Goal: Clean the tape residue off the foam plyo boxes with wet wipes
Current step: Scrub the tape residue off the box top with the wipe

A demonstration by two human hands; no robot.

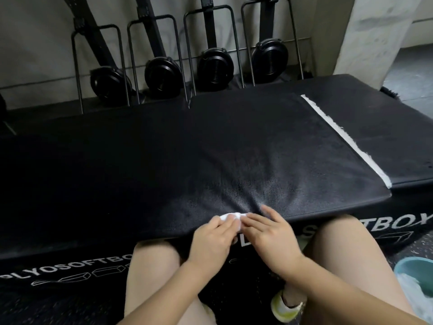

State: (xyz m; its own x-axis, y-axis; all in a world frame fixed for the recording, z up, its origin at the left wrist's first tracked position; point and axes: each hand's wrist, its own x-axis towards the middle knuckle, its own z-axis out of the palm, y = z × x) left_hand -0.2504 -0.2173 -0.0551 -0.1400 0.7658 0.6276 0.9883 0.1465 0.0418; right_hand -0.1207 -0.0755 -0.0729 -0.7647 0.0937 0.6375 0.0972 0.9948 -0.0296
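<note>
Both hands working the wet wipe (230, 218) at the near edge of the foam plyo box (187, 148): left hand (210, 240) pinching it, right hand (269, 233) pressing with flat fingers. Surface ahead looking clean. Tape strip (346, 139) remaining, far right of right hand, running diagonally near-right to far-left.
</note>
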